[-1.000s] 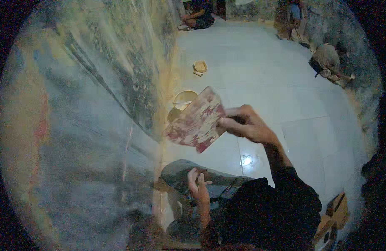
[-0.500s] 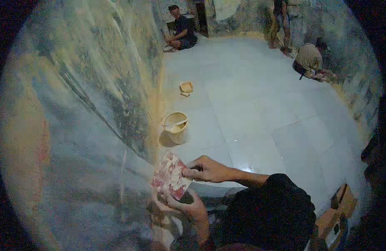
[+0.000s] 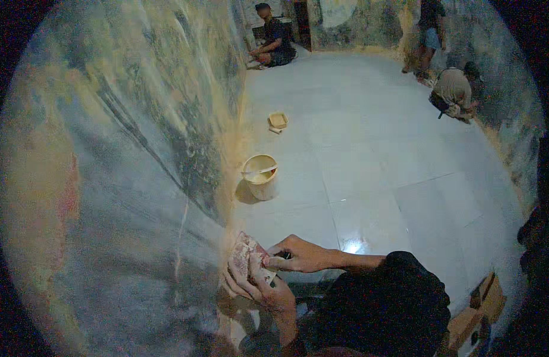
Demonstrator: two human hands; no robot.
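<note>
A flat reddish sheet (image 3: 243, 249), smeared with whitish material, is held low by the wall; its exact kind is not clear. My left hand (image 3: 273, 291) is wrapped round it from below, fingers across its face and partly covering it. At its right edge my right hand (image 3: 304, 254) pinches it between thumb and bent fingers. Beyond them on the floor stands a cream bucket (image 3: 265, 189) with a pale flat stick (image 3: 259, 170) lying across its mouth.
A patchy grey and yellow wall (image 3: 143, 178) rises close on my left. Farther along lies a small cream tray (image 3: 278, 121) with a short pale piece beside it. Cardboard (image 3: 474, 315) sits at lower right. One person sits far left; two others are by the right wall.
The sheet has tilted and shows less of its face. My left fingers have come up over it, while my right hand still pinches its edge. The whole view has shifted slightly.
</note>
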